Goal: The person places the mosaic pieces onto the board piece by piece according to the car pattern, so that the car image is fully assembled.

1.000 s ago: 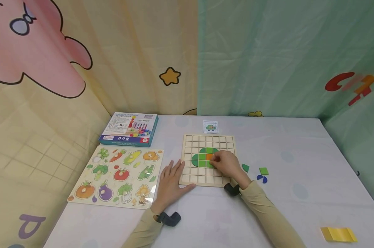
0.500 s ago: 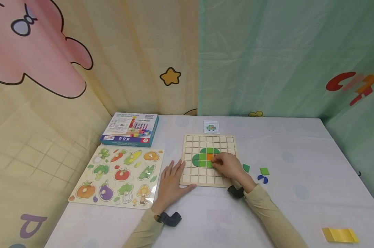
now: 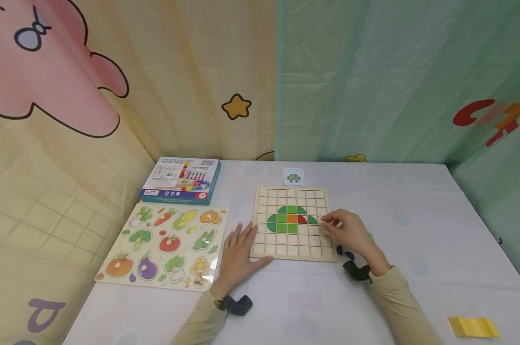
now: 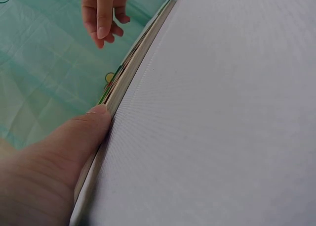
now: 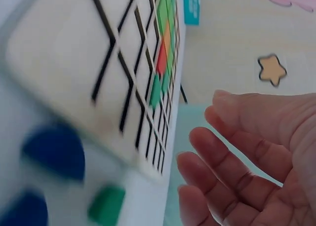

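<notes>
A wooden grid board (image 3: 285, 243) holds flat pieces in light green (image 3: 281, 227) and dark green, with an orange square (image 3: 292, 219) and a red piece (image 3: 302, 219) among them. My left hand (image 3: 238, 262) rests with spread fingers along the board's left side, its thumb (image 4: 91, 124) against the front edge. Beside the right edge hovers my right hand (image 3: 352, 232), fingers loosely bent and nothing visible between thumb and forefinger. Under it lie two blue pieces (image 5: 57, 152) and a dark green quarter piece (image 5: 107, 206); a light green square (image 3: 371, 236) is mostly hidden.
Behind the board lies a small pattern card (image 3: 294, 177). To the left are a vegetable puzzle board (image 3: 156, 263) and a boxed toy set (image 3: 179, 179). A folded yellow paper (image 3: 473, 327) lies at the front right. Printed curtains stand behind the table.
My right hand has withdrawn rightward from the board's middle to beyond its right edge, uncovering the red piece and a dark green one beside it. My left hand stays in place.
</notes>
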A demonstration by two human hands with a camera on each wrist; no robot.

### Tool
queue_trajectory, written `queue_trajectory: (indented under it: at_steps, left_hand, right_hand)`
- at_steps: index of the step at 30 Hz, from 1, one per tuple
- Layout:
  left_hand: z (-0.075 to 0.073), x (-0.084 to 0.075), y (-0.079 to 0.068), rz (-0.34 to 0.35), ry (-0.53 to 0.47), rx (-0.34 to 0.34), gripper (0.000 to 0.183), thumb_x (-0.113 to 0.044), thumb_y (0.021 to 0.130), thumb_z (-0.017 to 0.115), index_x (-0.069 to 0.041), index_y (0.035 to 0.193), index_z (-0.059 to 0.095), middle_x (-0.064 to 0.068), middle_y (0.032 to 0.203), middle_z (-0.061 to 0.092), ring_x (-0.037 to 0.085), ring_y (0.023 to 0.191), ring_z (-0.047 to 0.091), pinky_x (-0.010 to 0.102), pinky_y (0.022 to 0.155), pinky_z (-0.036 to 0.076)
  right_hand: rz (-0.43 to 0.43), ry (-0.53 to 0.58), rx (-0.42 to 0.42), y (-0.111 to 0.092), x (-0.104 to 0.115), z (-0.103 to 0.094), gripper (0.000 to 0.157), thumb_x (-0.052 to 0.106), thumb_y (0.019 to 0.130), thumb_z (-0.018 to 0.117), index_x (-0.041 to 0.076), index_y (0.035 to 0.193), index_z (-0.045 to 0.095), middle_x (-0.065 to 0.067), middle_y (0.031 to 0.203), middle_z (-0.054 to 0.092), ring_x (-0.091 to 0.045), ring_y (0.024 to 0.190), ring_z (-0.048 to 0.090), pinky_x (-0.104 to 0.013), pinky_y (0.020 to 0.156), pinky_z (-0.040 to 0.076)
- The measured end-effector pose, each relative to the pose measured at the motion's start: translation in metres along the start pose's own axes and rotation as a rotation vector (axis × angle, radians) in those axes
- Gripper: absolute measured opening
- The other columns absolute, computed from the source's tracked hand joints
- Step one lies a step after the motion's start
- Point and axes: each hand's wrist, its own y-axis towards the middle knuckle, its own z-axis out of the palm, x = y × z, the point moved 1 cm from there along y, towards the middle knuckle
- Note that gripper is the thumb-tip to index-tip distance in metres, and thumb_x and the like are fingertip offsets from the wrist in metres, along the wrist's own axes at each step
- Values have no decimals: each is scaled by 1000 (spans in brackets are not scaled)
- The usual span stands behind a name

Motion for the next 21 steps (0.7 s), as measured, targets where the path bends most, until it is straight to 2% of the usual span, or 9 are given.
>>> queue_trajectory:
  at_steps: [5,11,16,21]
  left_hand:
    - [1,0,0,6,5,-10,93,-67,78,61,-11,148,35,6,153,29,32,141,15,50,112,11]
    - [3,2,-1,25,11,-31,92,-68,78,60,-10,147,36,7,152,31,33,140,16,52,111,13]
    - [4,3,-1,31,13,-41,92,-68,78,60,-10,146,37,8,151,32,34,140,17,52,110,14]
    - [3,2,-1,27,10,-32,92,-68,78,60,-10,147,36,7,152,31,33,140,17,51,111,13]
  right_hand:
    - [106,-58,14,-10,-17,-27,16,9,86,70,2,100,71,-12,98,66,-27,83,60,-37,62,50]
    - [241,-86,134,-24,-34,-49,18,9,86,68,1,102,69,-17,103,63,-33,90,57,-42,66,50]
    - [273,-87,196,-33,-48,-56,21,8,83,69,-2,102,68,-20,102,61,-35,91,55,-46,69,49]
    - [263,-83,246,-38,-56,-60,20,4,81,69,-3,100,68,-17,98,62,-33,87,53,-48,72,50]
